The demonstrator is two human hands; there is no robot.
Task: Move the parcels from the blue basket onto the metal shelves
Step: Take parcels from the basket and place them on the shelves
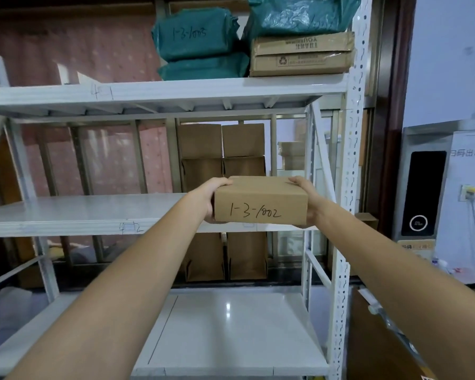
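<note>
Parcel (260,204) held between both hands at middle shelf (74,212) edge.

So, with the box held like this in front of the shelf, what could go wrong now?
The cardboard box is carried only by a side grip of the left hand and right hand; it may slip. It may also hit the white upright close on its right, or end half over the middle shelf edge.
</note>
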